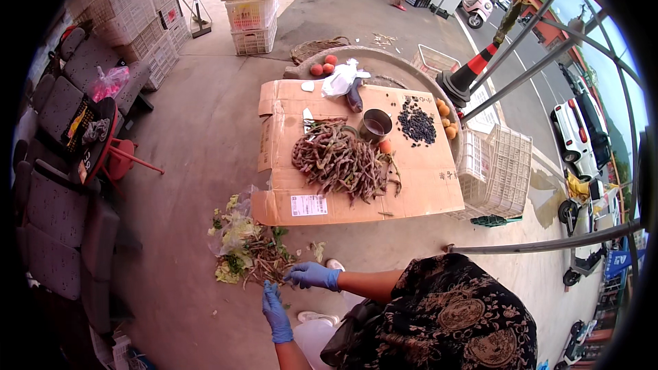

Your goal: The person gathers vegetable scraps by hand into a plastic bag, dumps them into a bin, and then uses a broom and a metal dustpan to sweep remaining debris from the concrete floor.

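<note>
Both hands wear blue gloves and hang above the ground in front of the cardboard-covered table. My left hand [277, 313] points away from me, its fingers drawn together; anything in them is too small to make out. Close beside it, my right hand [314, 275] reaches in from the right with fingers pinched, and what they hold cannot be made out. Beyond the fingertips lies a heap of stalks and leaf scraps [255, 252] on the floor. On the cardboard sheet [418, 192] rests a large pile of purplish bean pods [339, 157].
Also on the table are a metal cup [375, 125], dark beans [416, 125], an eggplant [354, 95], a white plastic bag [343, 81] and red round fruit [323, 68]. Plastic crates [507, 168] stand right of the table; padded seats [58, 212] line the left. A metal pole [548, 242] crosses at right.
</note>
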{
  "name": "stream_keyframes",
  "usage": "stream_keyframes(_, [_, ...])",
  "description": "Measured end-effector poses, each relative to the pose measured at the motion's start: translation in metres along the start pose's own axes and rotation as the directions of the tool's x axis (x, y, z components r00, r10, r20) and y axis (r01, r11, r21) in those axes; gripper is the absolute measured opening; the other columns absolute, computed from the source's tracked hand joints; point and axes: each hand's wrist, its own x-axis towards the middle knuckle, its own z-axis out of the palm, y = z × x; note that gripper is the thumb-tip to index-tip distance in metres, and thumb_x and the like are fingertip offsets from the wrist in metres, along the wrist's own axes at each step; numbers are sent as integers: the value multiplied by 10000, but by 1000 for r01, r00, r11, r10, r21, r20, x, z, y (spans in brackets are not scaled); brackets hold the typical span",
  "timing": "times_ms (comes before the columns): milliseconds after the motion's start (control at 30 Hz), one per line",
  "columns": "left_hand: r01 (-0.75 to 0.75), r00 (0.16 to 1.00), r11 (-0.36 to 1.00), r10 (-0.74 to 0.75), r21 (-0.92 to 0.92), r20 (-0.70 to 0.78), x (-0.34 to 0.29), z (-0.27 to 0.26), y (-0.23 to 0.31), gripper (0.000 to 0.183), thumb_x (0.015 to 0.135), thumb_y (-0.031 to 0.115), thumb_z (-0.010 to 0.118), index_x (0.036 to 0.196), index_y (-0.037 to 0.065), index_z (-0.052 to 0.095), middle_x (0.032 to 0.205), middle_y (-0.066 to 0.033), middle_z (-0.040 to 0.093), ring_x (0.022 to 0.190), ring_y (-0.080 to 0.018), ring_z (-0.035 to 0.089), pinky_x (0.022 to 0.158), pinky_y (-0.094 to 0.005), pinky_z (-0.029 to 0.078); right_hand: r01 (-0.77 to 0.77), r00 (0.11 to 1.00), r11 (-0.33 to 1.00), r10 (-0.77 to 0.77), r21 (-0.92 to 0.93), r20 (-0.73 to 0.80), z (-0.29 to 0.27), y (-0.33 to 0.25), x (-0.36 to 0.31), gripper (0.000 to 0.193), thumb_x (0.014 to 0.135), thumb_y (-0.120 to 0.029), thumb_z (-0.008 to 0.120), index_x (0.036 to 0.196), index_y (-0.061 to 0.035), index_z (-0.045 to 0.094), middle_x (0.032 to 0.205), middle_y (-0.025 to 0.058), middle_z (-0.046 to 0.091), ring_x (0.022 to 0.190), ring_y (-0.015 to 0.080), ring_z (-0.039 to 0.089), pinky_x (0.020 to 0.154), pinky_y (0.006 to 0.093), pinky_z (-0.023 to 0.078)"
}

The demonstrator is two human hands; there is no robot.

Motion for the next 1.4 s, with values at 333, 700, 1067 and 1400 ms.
stream_keyframes(333, [-151,913,988,123,43,390,102,-89,15,446,925,381,377,1258,91,439,1104,-57,555,937,-138,532,792,-281,431,111,937,957,-11,268,-349,88,-11,68,235,873,-248,457,927,-63,593,718,10,545,588,91,508,538,221,428])
stream_keyframes(700, [161,874,933,-286,321,394,147,-219,50,563,906,470,328,1281,55,396,1185,-112,520,996,-180,522,848,-290,402,187,841,766,199,615,-504,176,55,92,342,877,-347,417,1015,-101,610,752,6,528,631,106,508,599,236,436])
stream_keyframes(1067, [235,766,871,-439,431,470,180,-231,-9,552,891,456,401,1286,69,393,1187,-106,511,935,-152,523,747,-256,425,331,694,538,418,775,-587,206,158,74,338,852,-317,426,1006,-78,608,762,4,534,619,111,521,577,239,444])
stream_keyframes(1400, [-53,733,788,-386,613,560,352,-242,-14,456,893,395,431,1223,83,471,1081,-82,576,896,-157,557,722,-260,434,503,399,576,508,645,-764,196,189,180,301,845,-296,473,983,-73,621,734,8,534,589,90,501,550,215,434])
